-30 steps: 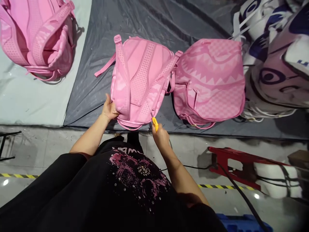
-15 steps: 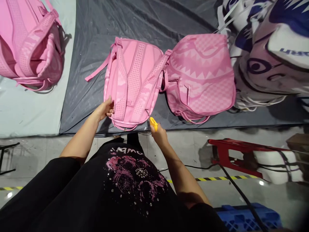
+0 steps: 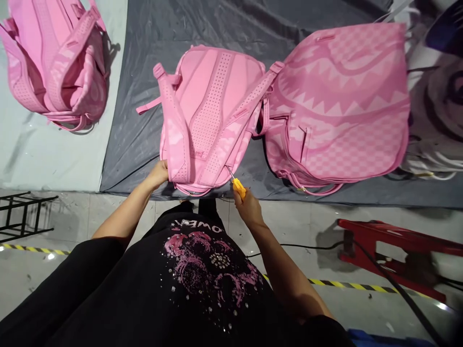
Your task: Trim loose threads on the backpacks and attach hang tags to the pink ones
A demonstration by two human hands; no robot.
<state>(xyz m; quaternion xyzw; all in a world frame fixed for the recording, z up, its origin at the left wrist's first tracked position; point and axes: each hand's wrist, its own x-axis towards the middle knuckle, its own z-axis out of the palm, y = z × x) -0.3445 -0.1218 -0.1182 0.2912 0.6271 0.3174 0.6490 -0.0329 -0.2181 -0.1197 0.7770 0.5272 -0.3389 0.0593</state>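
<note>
A pink backpack (image 3: 211,111) lies back side up near the table's front edge, its perforated shoulder straps and back panel showing. At its lower left side, my left hand (image 3: 158,175) is closed on the edge, the fingertips hidden behind the bag. My right hand (image 3: 249,207) grips a yellow-handled tool (image 3: 238,188) with a thin metal tip. That tip touches or nearly touches the bag's lower right side, near the base of the right strap. Close on the right lies another pink backpack (image 3: 343,106), front up, with a zigzag teeth print and checks.
A third pink backpack (image 3: 58,67) rests on the pale cover at left. Dark grey sheeting (image 3: 141,154) covers the table. Whitish bags (image 3: 437,106) stand far right. Below are a red stool (image 3: 394,250), a black metal rack (image 3: 25,217) and a cable (image 3: 311,247) on the floor.
My left hand has closed on the bag's side, its fingertips now out of sight. The left shoulder strap has shifted outward. The tool stays at the lower right side. The view has shifted.
</note>
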